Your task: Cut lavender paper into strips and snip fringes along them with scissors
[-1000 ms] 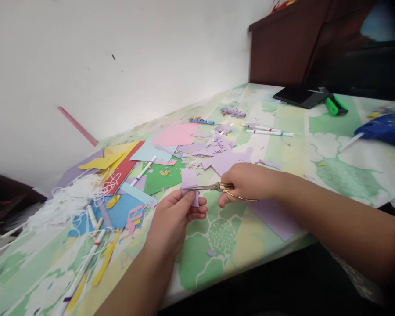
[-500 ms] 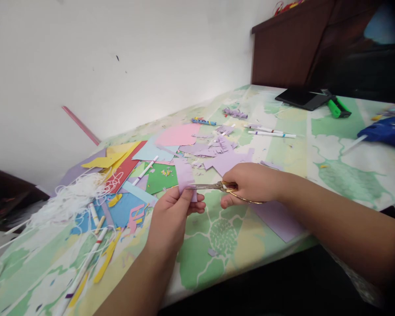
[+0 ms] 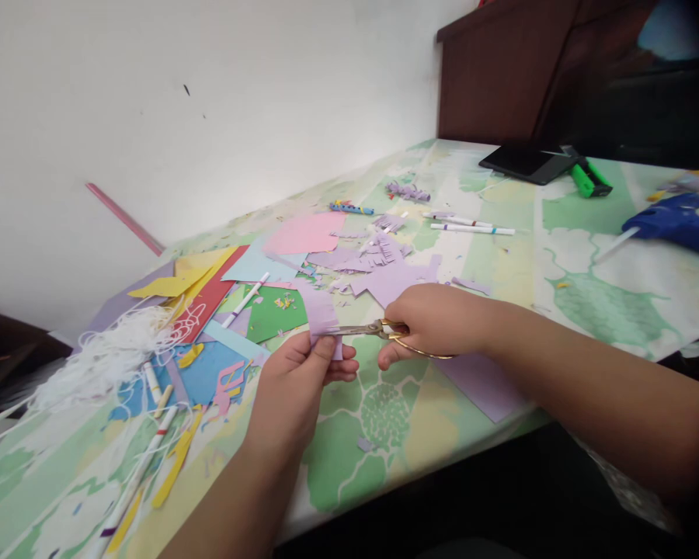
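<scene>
The left grip [image 3: 291, 376] pinches a lilac paper strip [image 3: 318, 304] between thumb and fingers, above the surface [image 3: 341, 458]. The right grip [image 3: 428, 322] is closed on the handles of the scissors [image 3: 376, 329], their blades at the strip's right edge. Beyond lie fringed lilac scraps [image 3: 383, 252]; a green sheet [image 3: 275, 317] and white string [image 3: 102, 361] lie leftward, a blue glue gun [image 3: 672, 223] far right.
</scene>
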The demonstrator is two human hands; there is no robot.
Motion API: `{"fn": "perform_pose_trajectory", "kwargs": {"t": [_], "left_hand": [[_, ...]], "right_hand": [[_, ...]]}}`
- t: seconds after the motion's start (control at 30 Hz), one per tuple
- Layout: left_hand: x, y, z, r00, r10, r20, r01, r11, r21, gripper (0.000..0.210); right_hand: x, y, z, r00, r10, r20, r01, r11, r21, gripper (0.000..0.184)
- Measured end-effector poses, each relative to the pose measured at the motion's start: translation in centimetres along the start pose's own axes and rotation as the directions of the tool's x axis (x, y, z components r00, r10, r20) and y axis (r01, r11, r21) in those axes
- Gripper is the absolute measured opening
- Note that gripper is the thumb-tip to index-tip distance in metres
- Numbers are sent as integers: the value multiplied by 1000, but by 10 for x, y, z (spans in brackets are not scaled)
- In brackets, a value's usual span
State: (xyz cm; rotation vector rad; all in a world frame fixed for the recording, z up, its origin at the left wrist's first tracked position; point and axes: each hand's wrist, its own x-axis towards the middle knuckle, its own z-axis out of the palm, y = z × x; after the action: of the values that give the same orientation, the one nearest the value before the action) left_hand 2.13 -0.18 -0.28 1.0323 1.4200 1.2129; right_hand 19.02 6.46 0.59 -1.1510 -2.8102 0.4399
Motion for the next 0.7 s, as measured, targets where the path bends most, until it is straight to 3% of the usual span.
{"fn": "perform_pose_trajectory", "kwargs": {"t": [0.53,0.7], "left_hand": [[0,4,-2,999,-47,22,48,998,-44,16],[0,3,-4,1000,8,-6,-9,998,-66,15]], "right_hand": [[2,1,-2,997,77,-5,-77,997,4,56],[-1,1,-3,999,42,3,-42,999,-9,58]]}}
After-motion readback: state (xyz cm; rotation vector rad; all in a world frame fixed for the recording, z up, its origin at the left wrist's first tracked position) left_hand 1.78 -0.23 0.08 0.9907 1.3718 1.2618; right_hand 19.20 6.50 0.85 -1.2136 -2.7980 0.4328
